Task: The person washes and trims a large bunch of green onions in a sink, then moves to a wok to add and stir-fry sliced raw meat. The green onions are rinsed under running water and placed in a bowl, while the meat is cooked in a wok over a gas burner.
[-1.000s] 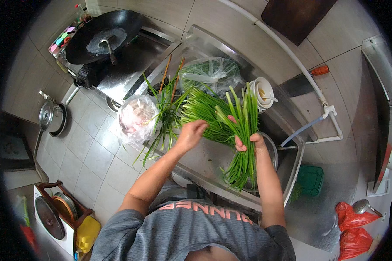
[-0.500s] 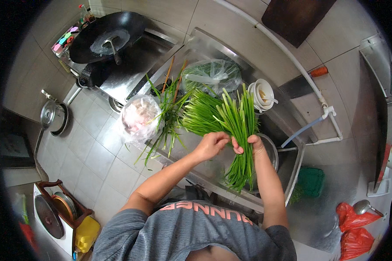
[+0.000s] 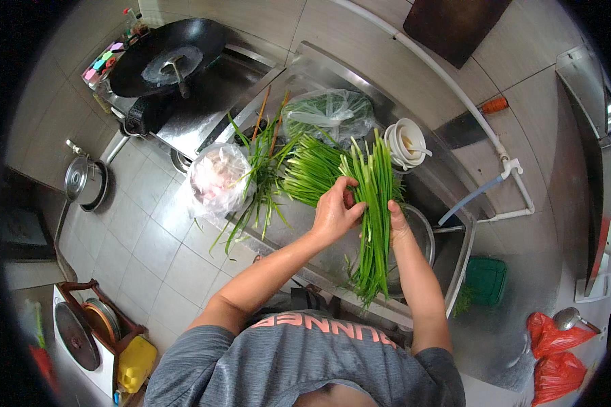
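Note:
An upright bunch of garlic chives, long, flat and green with paler upper ends, is held over the sink counter. My right hand grips it from the right, with the thumb up along the stalks and the other fingers hidden behind. My left hand closes on the bunch's left side, fingers curled and thumb against the stalks. A thicker pile of garlic chives lies just beyond on the metal counter. Loose leaves are scattered left of that pile.
A clear bag of pale contents stands left; a bag of greens lies behind. Stacked white bowls sit at the back right, and a metal basin is in the sink. A wok rests on the far-left stove.
My left hand has moved up and right onto the bunch. My right hand's grip has loosened, its fingers no longer wrapped across the front. The bunch has tilted slightly and dropped a little.

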The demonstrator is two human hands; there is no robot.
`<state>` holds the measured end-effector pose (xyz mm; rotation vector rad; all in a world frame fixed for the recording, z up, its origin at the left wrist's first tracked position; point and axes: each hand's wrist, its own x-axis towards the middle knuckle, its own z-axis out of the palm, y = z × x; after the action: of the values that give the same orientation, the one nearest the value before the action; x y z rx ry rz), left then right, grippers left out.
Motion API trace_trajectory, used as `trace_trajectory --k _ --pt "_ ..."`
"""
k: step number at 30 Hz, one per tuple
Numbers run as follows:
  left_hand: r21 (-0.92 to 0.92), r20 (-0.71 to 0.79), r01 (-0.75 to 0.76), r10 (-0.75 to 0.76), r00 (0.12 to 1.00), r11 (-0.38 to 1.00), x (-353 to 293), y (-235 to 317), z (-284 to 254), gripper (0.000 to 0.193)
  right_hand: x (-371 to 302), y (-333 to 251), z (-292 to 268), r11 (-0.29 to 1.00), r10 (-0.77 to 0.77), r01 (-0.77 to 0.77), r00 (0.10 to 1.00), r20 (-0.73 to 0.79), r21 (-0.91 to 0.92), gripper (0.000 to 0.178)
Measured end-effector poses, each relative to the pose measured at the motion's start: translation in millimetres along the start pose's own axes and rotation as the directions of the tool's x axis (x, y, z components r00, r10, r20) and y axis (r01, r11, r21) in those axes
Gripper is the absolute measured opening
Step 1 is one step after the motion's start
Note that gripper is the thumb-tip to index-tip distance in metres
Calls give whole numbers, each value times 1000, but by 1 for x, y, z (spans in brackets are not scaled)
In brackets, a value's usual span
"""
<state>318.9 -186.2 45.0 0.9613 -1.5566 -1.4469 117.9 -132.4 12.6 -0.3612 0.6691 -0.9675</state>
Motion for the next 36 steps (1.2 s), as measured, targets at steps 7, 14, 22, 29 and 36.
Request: trace_trajectory --k 7,14,22,29,36 --pt "44 9 -47 47 999 998 2 -25 5 32 -3 7 -7 964 -35 19 998 -58 -264 54" --pt "-266 44 42 -31 999 963 3 -57 10 20 -1 9 -12 995 -2 -2 999 -33 -104 64" --pt "-94 -126 -44 32 992 995 2 -50 23 11 2 5 -10 996 3 -10 997 -83 -84 69" --pt "-326 -11 -50 50 999 944 3 -52 15 10 5 -7 2 996 -82 83 996 42 -26 100" --pt "-113 -25 -139 137 990 984 1 -36 7 10 3 -8 6 996 -31 33 999 28 -79 97"
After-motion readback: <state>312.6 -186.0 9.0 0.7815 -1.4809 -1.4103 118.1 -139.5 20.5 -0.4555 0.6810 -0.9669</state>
